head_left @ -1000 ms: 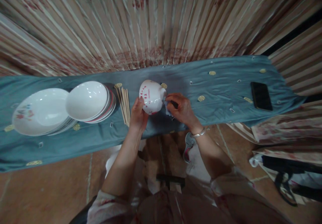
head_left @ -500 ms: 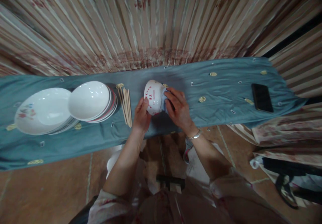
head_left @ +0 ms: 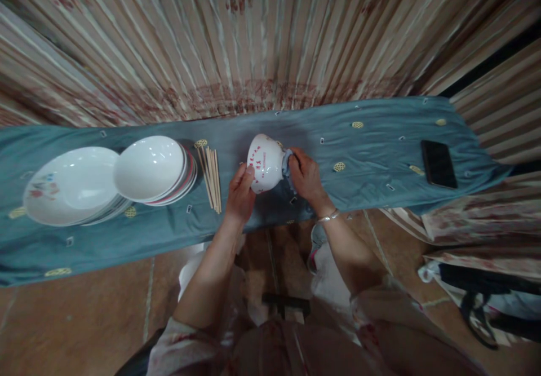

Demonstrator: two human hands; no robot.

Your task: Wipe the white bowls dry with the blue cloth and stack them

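Observation:
A white bowl [head_left: 267, 167] with red lettering is held on its side above the table, its foot turned to the right. My left hand [head_left: 240, 193] grips the bowl at its rim, thumb on the outer wall. A light blue cloth [head_left: 288, 168] is bunched in my right hand [head_left: 305, 176], whose fingers are closed around it against the bowl's foot. The inside of the bowl faces left and is hidden from me.
On the blue-green tablecloth [head_left: 372, 167], a stack of small bowls [head_left: 150, 167] overlaps a stack of larger plates [head_left: 71, 184] at left. Several chopsticks [head_left: 210, 178] lie beside them. A black phone [head_left: 438, 163] rests at far right. A pleated curtain [head_left: 262, 43] hangs behind.
My right hand and the cloth have slid from the bowl's side to its foot, moving right. The bowl has shifted slightly right, showing more of its lettered wall. My left hand keeps its grip.

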